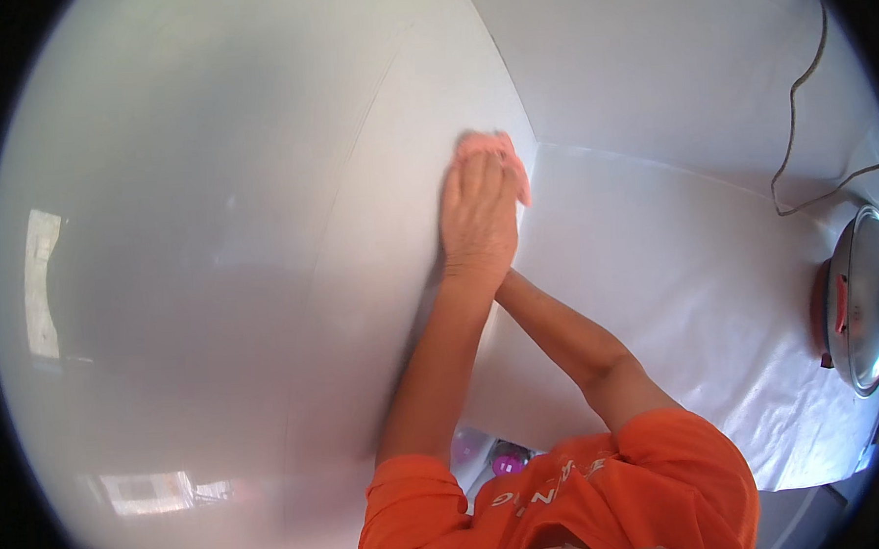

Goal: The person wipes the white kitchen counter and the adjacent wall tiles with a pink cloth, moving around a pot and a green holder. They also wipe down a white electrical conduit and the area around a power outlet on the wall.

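Note:
My left hand [481, 206] presses a pink cloth [487, 144] flat against the glossy white wall panel [261, 223], close to the corner. Its fingers lie extended over the cloth, which sticks out past the fingertips and along one side. My right forearm [559, 321] reaches up to the same spot. The right hand itself is hidden behind the left hand and wrist, so its grip does not show. Just right of the hands, the wall meets a counter with a white, wrinkled covering [674, 264].
At the far right stands a round metal pan [849, 301] with a lid and a red handle grip. A thin cord [793, 119] hangs down the back wall [658, 59] and bends near the counter. Below my arms is a purple round item [507, 464], partly hidden by my orange shirt.

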Action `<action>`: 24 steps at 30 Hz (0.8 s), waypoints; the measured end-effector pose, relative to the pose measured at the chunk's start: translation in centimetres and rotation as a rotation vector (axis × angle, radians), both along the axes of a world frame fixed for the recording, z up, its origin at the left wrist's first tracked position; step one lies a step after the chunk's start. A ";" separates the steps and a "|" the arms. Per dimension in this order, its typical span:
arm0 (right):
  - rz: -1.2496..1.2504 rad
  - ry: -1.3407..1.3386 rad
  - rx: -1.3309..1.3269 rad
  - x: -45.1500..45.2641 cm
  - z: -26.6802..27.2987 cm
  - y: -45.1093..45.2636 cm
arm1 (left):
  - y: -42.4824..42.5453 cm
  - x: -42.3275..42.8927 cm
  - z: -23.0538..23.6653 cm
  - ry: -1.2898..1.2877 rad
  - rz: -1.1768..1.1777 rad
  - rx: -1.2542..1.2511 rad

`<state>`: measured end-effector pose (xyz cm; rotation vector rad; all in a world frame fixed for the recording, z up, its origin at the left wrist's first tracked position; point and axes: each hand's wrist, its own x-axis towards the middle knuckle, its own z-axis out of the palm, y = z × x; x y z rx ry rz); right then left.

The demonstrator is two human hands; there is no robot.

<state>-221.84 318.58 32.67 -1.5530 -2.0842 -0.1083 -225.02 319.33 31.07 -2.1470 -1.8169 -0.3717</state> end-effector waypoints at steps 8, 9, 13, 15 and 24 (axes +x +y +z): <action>0.457 0.290 0.255 -0.7 16.3 -6.4 | -11.0 0.7 18.6 0.231 0.204 0.522; 0.501 0.511 0.307 -0.5 15.6 -5.3 | -11.3 1.6 19.7 0.239 0.170 0.570; 0.664 0.991 0.340 -3.1 13.9 -10.2 | -16.4 1.9 21.3 0.347 0.208 0.548; 0.630 0.984 0.324 -2.7 10.8 -10.2 | -15.5 1.8 16.9 0.283 0.177 0.433; 0.138 0.038 -0.222 -0.4 -0.1 -13.8 | -14.6 1.7 1.3 0.237 0.095 -0.004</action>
